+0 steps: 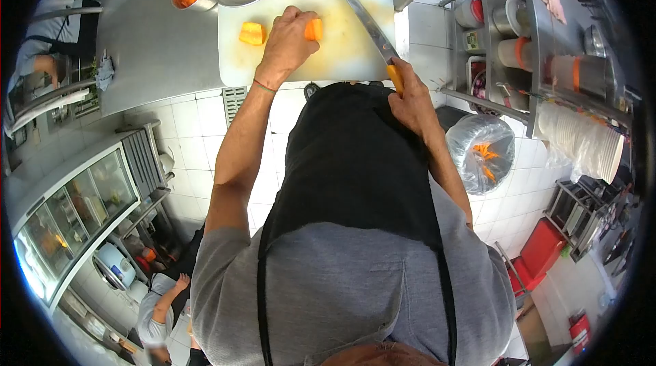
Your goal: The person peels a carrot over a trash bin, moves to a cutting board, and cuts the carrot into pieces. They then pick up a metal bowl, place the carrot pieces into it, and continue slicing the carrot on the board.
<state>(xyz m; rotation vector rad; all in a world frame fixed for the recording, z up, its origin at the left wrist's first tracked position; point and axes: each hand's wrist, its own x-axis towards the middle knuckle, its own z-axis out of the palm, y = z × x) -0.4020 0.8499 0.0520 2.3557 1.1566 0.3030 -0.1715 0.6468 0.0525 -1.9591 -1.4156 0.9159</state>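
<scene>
Well — left hand (288, 39) holds blocky carrot (313, 29), right hand (412, 101) steel-bladed knife (370, 23).

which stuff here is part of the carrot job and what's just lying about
In use: knife in right hand; carrot piece in left hand; other carrot pieces; cutting board; probably slice container

Seemingly unrelated: red chair; grey cloth; shelf tubs

Orange carrot pieces (252, 33) are showing against a pale, yellow-stained board (342, 31) at twelve o'clock, while a red chair (540, 250) is glowing at four o'clock.
</scene>
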